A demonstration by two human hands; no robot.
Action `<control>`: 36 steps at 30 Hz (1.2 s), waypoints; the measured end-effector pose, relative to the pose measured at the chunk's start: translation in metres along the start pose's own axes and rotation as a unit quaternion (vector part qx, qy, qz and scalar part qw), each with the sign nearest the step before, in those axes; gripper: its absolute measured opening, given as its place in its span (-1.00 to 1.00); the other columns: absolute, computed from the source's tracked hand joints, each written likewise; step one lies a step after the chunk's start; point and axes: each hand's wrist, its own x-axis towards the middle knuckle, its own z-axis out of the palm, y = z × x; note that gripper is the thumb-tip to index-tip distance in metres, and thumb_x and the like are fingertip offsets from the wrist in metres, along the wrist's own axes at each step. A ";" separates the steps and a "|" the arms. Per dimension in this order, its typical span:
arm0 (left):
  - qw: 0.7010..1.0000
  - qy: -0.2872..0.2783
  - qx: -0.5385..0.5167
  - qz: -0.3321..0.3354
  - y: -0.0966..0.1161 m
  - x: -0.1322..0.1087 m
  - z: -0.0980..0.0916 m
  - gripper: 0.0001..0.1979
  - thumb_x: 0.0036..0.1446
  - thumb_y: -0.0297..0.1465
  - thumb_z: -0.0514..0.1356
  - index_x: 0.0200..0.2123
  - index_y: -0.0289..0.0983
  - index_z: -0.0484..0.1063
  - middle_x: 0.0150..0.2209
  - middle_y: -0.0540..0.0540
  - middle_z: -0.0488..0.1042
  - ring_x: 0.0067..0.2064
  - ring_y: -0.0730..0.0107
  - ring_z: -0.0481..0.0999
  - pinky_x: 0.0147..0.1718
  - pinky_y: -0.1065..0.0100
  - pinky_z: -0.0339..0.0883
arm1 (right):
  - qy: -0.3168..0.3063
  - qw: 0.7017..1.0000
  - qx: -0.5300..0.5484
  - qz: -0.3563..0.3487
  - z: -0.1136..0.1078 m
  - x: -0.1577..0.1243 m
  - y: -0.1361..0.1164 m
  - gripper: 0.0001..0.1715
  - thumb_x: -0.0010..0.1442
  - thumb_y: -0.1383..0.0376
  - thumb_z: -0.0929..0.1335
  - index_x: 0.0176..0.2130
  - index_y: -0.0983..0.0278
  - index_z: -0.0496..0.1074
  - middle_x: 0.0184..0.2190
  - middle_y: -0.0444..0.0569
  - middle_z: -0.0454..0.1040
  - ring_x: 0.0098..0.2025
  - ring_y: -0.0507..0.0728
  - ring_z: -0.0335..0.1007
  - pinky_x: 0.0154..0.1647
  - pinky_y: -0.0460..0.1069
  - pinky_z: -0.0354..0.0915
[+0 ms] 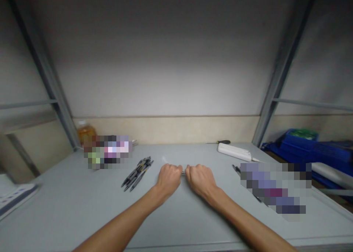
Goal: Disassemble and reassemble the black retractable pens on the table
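Metallic rod (183, 173) (mostly hidden) between hands (169, 177) (200, 179)

Slim rod (183, 173) between left hand (169, 179) and right hand (201, 179): silvery grey where exposed. Pens (138, 174): dark grey and black, with small yellowish touches. Tabletop (82, 211): plain pale grey. Power strip (234, 152): white. Screwdriver (224, 142): black handle marked with yellow. Bottle (86, 133): amber, white cap. Bins (299, 148): deep blue. Wall (165, 75): greyish white above, with a cream lower band (171, 130).
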 end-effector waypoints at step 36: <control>0.882 0.122 -0.451 0.057 -0.022 0.007 0.001 -0.77 0.11 -0.29 0.05 -0.24 -0.30 0.37 -0.38 -0.04 0.45 -0.39 0.44 0.37 -0.36 0.45 0.19 | 0.162 0.985 -0.027 -0.047 0.013 0.004 0.036 -0.60 0.28 0.21 0.08 -0.38 0.28 0.37 -0.47 0.00 0.43 -0.42 0.08 0.33 -0.51 -0.06 -0.04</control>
